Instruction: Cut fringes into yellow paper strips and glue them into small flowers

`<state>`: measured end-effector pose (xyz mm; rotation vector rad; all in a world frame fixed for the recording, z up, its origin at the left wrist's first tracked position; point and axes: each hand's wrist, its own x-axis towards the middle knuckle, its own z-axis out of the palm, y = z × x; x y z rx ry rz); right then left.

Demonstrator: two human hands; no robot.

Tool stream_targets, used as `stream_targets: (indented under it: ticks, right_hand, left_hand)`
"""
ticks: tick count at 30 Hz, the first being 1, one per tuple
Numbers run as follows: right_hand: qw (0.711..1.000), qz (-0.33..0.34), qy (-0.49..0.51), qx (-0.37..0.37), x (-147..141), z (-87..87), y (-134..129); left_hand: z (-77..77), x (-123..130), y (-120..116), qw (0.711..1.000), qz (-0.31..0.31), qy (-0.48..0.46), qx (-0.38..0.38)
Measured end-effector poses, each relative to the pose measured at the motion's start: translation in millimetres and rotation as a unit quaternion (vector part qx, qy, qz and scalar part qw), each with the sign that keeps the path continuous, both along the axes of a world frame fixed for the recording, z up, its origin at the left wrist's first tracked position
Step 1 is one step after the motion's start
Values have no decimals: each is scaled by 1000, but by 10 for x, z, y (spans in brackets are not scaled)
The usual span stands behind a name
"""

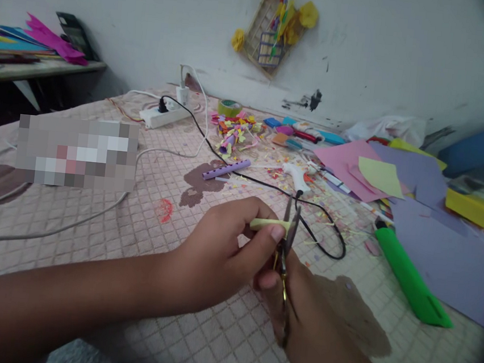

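Between the thumb and fingers of my left hand (236,244) is a narrow pale yellow paper strip (262,224). My right hand (286,300) is closed around a pair of scissors (289,237) whose blades point up and away from me. The blades stand slightly apart, with the strip's right end at them. Beyond my hands lies a white glue gun (296,178) with a black cord. A purple paper tube with dark dots (226,170) rests to its left.
Purple paper sheets (452,264) and a green cutter (412,278) lie at the right. Paper scraps (236,129) and a tape roll (229,108) sit near the wall. A power strip (162,115) trails cables across the tablecloth. A blurred-out patch covers something at the left.
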<state>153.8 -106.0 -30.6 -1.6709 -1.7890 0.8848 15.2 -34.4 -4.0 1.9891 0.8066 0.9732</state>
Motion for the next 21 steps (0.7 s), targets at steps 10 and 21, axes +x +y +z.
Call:
stream_targets:
  ticks: [10, 21]
  right_hand:
    - [1000, -9, 12, 1, -14, -7, 36]
    - [999, 9, 38, 34, 8, -16, 29]
  left_hand:
    - [14, 12, 16, 1000, 15, -6, 19]
    - [0, -5, 22, 999, -21, -24, -44]
